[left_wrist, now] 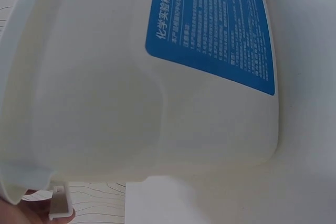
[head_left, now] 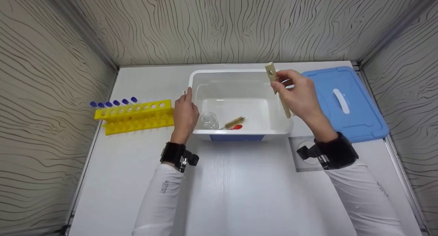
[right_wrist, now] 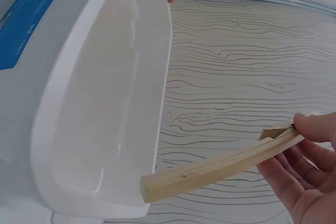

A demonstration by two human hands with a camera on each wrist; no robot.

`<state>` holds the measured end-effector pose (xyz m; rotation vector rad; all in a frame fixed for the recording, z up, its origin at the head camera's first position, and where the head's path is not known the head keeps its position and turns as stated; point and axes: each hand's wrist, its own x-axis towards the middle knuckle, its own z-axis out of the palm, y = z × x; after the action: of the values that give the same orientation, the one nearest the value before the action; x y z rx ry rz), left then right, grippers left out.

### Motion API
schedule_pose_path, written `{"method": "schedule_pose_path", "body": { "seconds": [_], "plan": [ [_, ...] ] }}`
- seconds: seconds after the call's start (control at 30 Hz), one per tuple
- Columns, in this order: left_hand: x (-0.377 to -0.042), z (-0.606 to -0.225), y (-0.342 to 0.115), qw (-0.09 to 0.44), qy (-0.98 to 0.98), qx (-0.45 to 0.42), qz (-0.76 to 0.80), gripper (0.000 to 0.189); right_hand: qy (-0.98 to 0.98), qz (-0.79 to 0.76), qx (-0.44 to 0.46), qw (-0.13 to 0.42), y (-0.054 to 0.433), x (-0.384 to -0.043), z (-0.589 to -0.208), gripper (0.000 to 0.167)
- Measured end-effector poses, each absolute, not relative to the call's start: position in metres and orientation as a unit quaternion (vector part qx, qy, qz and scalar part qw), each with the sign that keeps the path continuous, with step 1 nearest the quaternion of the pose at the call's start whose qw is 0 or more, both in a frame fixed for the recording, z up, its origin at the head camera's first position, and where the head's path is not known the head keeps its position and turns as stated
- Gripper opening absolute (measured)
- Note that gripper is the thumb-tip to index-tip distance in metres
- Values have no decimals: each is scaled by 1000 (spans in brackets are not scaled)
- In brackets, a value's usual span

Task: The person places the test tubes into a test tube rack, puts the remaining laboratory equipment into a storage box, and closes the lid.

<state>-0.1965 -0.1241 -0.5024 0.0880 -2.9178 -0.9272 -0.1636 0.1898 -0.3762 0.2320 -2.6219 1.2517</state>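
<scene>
My right hand (head_left: 300, 96) pinches a wooden test tube clamp (head_left: 271, 71) between thumb and fingers, above the right end of a white plastic box (head_left: 239, 132). The clamp's long handle (right_wrist: 210, 176) slants down past the box's rim in the right wrist view. At the box's left end, my left hand (head_left: 185, 113) grips the rim by its side handle (left_wrist: 61, 202). Inside the box lie a clear glass vessel (head_left: 209, 121), a tan bristle brush (head_left: 235, 122) and a small red item (head_left: 237, 127).
A yellow test tube rack (head_left: 137, 129) holding several blue-capped tubes stands left of the box. The blue lid (head_left: 325, 102) with a white handle lies at the right. A transparent square sheet (head_left: 297, 160) lies under my right wrist. Patterned walls enclose the table.
</scene>
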Motion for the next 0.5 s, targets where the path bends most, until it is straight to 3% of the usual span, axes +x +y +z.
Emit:
{"method": "schedule_pose_path", "body": {
  "seconds": [0.5],
  "plan": [
    [-195,-505,-125,65,-953,18,-296,56,-934,309,174,-46,170,-178,-427,26]
  ]
}}
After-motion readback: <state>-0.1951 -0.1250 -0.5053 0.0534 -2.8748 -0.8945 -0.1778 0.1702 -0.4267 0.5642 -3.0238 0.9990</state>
